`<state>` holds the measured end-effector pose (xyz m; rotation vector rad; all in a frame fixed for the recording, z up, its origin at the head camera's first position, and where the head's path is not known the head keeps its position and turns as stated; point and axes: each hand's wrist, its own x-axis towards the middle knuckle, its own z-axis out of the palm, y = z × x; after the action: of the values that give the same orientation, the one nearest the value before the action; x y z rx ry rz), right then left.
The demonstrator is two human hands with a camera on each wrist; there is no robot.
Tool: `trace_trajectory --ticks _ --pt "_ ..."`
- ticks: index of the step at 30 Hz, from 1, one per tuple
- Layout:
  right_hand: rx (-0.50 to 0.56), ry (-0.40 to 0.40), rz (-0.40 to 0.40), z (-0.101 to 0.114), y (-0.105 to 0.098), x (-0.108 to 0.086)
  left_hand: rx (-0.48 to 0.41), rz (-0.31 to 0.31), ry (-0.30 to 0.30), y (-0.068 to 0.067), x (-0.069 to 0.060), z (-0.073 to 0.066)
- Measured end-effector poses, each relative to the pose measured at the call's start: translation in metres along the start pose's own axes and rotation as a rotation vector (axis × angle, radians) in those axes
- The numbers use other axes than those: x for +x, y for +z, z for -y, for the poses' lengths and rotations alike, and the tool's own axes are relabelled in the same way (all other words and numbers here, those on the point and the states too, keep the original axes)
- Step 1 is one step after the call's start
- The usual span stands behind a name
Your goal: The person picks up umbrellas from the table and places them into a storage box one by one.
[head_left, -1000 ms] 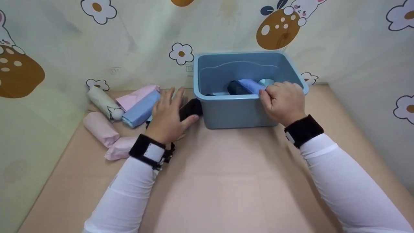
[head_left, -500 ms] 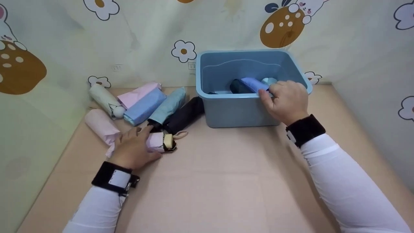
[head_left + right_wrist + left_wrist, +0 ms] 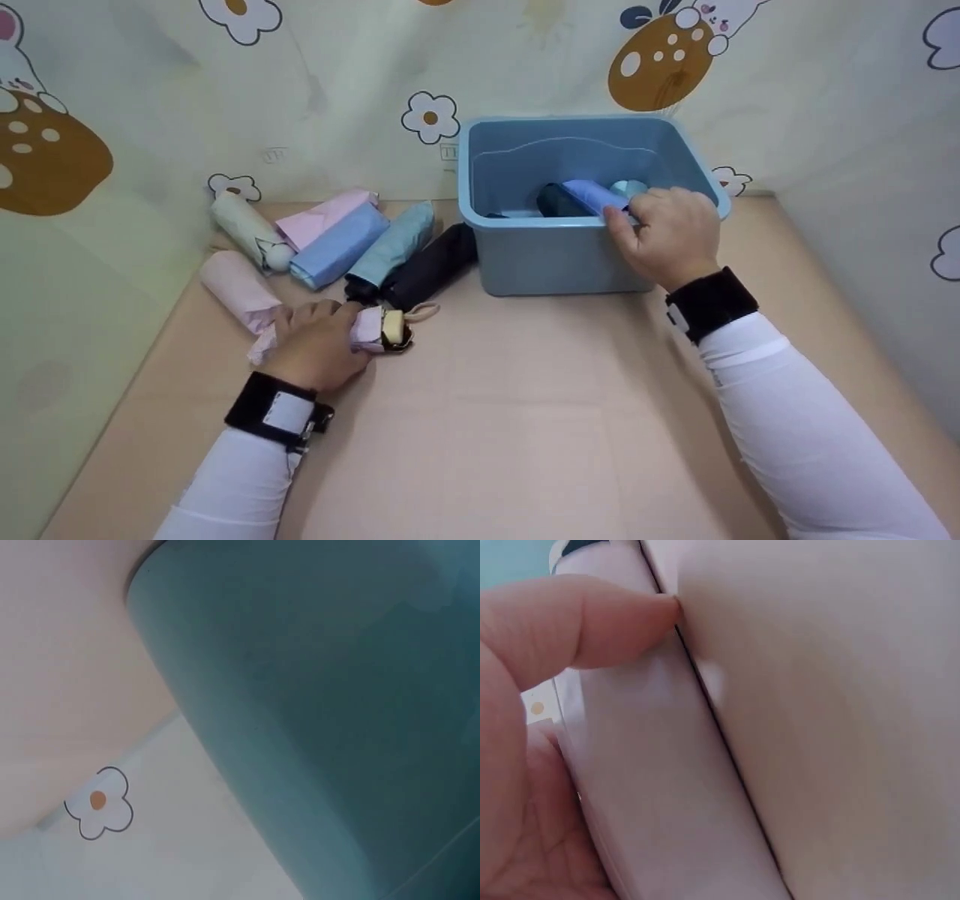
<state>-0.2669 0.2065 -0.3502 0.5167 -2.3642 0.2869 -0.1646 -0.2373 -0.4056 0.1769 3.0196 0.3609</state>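
My left hand grips a folded pale lilac umbrella, which lies on the table with its yellow handle end and wrist loop pointing right. In the left wrist view the thumb crosses the umbrella's side, and part of the palm shows along its other edge. My right hand holds the front rim of a blue plastic bin, near its right corner. Inside the bin a dark umbrella, a blue-violet one and a light teal item are partly visible. The right wrist view shows only the bin's wall up close.
More folded umbrellas lie left of the bin: black, teal, blue, pink, pale green and light pink. Patterned cloth walls rise behind and beside the table.
My left hand has come down from above the black and teal umbrellas toward the front left and taken hold of the lilac umbrella. The right hand has stayed on the bin's rim.
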Motion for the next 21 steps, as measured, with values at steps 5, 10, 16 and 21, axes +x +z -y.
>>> trace_trajectory --ticks 5,10,16,21 --pt "-0.007 -0.007 -0.010 0.000 0.000 0.000 0.020 0.026 0.032 0.002 0.005 -0.013" --pt "-0.012 0.002 -0.015 -0.001 -0.001 0.001 0.051 0.074 0.051 0.003 0.014 -0.022" --pt "-0.009 -0.004 -0.015 0.000 -0.001 0.001 0.050 0.029 0.074 0.007 0.015 -0.028" --pt "-0.003 -0.003 -0.011 0.000 0.001 0.002 -0.052 -0.064 0.102 0.000 0.012 -0.034"
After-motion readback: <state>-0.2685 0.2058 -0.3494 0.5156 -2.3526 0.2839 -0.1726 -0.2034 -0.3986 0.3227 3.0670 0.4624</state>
